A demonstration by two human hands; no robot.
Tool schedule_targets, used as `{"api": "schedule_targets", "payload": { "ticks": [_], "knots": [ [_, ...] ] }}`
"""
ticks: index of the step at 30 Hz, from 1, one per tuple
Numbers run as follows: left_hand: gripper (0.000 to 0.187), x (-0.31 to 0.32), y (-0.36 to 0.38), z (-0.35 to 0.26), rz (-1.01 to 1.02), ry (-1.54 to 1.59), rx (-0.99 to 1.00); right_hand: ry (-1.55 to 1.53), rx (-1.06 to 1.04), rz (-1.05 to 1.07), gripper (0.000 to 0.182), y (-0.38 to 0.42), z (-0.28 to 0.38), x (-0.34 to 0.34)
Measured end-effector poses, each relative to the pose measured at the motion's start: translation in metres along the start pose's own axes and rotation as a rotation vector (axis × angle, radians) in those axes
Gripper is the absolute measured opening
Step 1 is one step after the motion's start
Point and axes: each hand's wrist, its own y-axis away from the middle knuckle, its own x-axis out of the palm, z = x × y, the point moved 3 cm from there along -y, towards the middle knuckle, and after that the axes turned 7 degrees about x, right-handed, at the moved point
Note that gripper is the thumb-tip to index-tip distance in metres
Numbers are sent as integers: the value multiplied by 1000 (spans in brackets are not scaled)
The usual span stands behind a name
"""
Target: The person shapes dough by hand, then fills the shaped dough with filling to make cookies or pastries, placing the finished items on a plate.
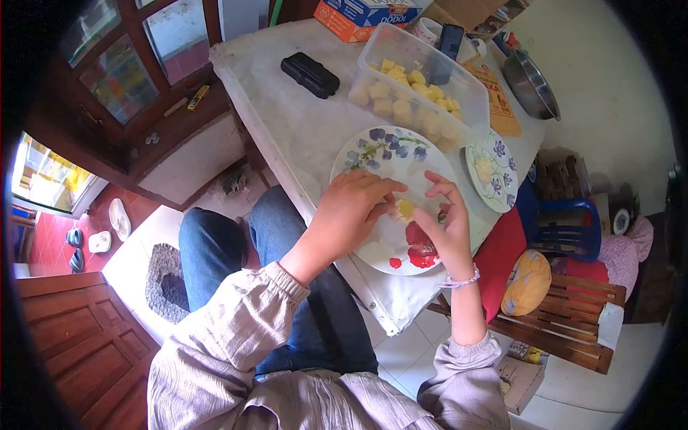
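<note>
One yellow piece (405, 208) sits between left grip (350, 211) and right grip (451, 233).

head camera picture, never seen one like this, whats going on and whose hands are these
No machine here: one camera worn on a person's head looks down at their own bare hands, left hand and right hand. On the pale table are a large floral plate, a smaller plate, a clear container of yellow pieces and a black case. The hands are over the large plate, a small yellow piece between their fingertips; which hand grips it is hard to tell. Something red shows on the plate by the right hand.
</note>
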Motion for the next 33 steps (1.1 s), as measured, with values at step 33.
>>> {"api": "schedule_targets", "payload": {
  "ticks": [33],
  "knots": [
    [62,9,-13,-9,139,-132,27,-229,122,-31,26,6,-11,-10]
  ]
}}
